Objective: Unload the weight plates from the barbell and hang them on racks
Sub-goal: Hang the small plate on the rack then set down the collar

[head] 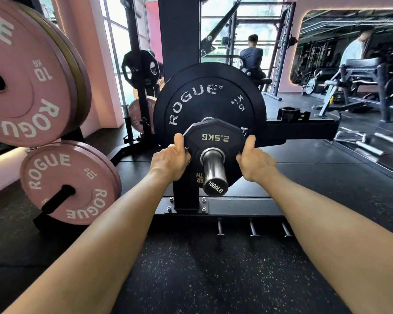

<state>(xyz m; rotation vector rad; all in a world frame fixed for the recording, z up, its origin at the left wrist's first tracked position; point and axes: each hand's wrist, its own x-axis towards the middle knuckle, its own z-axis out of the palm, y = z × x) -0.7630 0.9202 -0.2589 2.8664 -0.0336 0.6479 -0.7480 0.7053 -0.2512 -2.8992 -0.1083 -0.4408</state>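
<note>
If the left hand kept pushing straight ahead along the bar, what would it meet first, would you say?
Probably the black 5 kg plate, right behind the 2.5 kg plate the left hand grips; the gap between them is unclear.

Between our thumbs, the small black plate (213, 138) reads "2.5KG", upside down. Just below our fingers, the barbell sleeve's end cap (215, 189) reads "1500LB". Behind our fingertips, the larger black plate (210, 98) says "ROGUE" and "5 KG". Well left of our fingers, the upper pink plate (25, 80) and lower pink plate (68, 182) each show "ROGUE" and "10 KG".
</note>
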